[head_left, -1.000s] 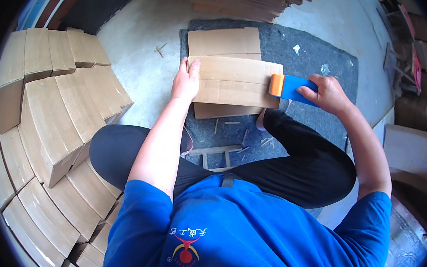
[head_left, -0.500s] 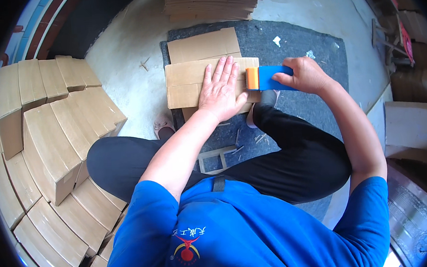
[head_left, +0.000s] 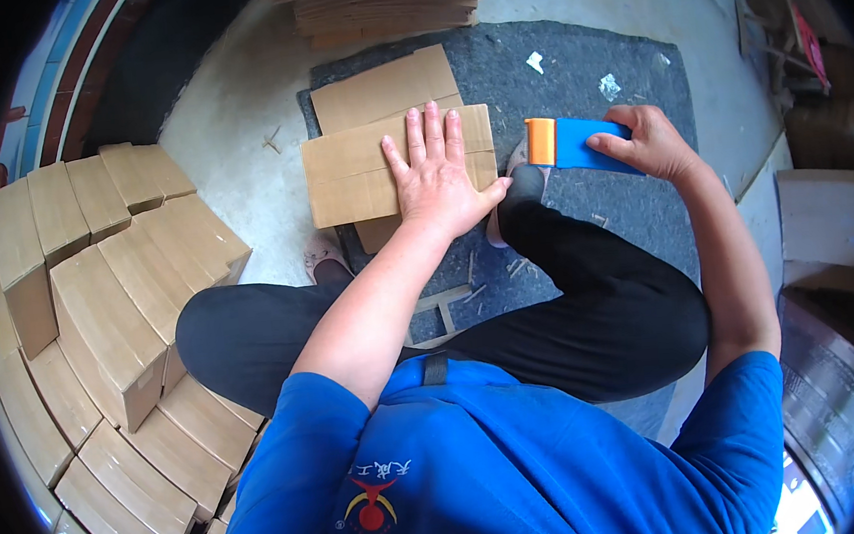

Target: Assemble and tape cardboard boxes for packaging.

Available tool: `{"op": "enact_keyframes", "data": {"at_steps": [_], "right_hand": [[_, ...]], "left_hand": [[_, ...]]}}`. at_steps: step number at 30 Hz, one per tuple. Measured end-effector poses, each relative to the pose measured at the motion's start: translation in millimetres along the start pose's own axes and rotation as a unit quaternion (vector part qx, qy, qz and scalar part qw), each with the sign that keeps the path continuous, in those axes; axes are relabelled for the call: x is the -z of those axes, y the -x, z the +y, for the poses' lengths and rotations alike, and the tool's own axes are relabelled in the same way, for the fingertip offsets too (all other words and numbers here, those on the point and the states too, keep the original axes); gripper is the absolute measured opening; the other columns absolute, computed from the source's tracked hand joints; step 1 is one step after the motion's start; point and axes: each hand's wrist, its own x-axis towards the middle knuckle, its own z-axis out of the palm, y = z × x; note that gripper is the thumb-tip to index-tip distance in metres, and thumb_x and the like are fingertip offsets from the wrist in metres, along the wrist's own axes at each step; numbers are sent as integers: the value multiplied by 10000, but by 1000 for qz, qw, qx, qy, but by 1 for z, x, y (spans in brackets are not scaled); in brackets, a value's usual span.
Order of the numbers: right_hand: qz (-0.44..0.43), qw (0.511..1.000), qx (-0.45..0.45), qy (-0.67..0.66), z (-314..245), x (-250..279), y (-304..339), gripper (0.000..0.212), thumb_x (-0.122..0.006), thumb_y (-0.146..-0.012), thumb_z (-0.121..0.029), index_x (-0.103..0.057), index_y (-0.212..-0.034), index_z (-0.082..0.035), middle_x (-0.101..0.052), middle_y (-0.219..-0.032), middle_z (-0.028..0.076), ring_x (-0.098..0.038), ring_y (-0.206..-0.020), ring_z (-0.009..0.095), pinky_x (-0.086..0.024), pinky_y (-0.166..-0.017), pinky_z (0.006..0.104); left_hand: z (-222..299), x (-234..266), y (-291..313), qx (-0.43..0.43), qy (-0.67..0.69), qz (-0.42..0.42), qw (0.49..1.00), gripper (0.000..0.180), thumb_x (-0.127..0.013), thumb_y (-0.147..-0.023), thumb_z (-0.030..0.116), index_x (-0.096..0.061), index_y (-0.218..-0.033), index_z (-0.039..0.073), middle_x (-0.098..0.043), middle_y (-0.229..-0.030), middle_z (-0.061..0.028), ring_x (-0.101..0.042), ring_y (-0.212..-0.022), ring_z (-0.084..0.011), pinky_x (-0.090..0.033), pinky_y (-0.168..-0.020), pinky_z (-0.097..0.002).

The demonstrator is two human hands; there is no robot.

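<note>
A brown cardboard box (head_left: 350,178) lies in front of me, its centre seam running sideways. My left hand (head_left: 437,181) rests flat on the right half of its top, fingers spread. Off the box's right end, and apart from it, my right hand (head_left: 650,141) grips a blue and orange tape dispenser (head_left: 588,144) by its blue part. The dispenser's orange end points toward the box. Under the box's far side shows a cardboard flap or sheet (head_left: 388,89).
Closed cardboard boxes (head_left: 115,312) are stacked along my left. A pile of flat cardboard (head_left: 386,4) stands at the far side. Beneath the work lies a dark mat (head_left: 572,65) with white scraps. My bent legs (head_left: 592,324) frame the near side.
My right hand has drawn the tape dispenser rightward, off the box's right end. The left hand stays flat on the box. The whole view has shifted slightly.
</note>
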Motion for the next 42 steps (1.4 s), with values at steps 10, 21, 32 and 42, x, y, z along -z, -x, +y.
{"op": "enact_keyframes", "data": {"at_steps": [10, 21, 32, 42], "right_hand": [[-32, 983, 0, 183, 2, -20, -21, 515, -666, -817, -549, -704, -811, -36, -691, -757, 169, -688, -754, 338, -547, -726, 439], [-34, 968, -54, 243, -104, -52, -33, 270, -571, -876, -262, -704, -940, -37, -743, -889, 148, -734, -851, 296, -578, -752, 408], [-74, 959, 54, 269, -61, -143, -43, 551, -569, -899, -200, -382, -1360, 39, -734, -896, 152, -732, -799, 300, -564, -706, 417], [-80, 941, -28, 326, -92, -81, -41, 564, -561, -893, -198, -454, -1412, -4, -735, -909, 178, -732, -830, 306, -566, -731, 425]], "left_hand": [[4, -1, -3, 6, -20, -5, 1000, 1079, -529, -814, 731, -114, -1589, 106, 9, -1654, -159, 111, -1523, -321, 83, -1166, -631], [-4, 7, 3, -47, 1, -22, 999, 1228, -671, -707, 749, -118, -1584, 91, -10, -1649, -179, 72, -1524, -343, 67, -1168, -636], [-9, -8, 6, -79, 28, 61, 995, 1224, -758, -637, 695, -244, -1551, 62, -141, -1629, -184, -61, -1524, -334, -8, -1190, -612], [-29, -8, 4, -140, 202, 172, 954, 366, -727, -827, 255, -690, -1175, 149, -552, -1388, -57, -437, -1343, -274, -273, -1145, -465]]}}
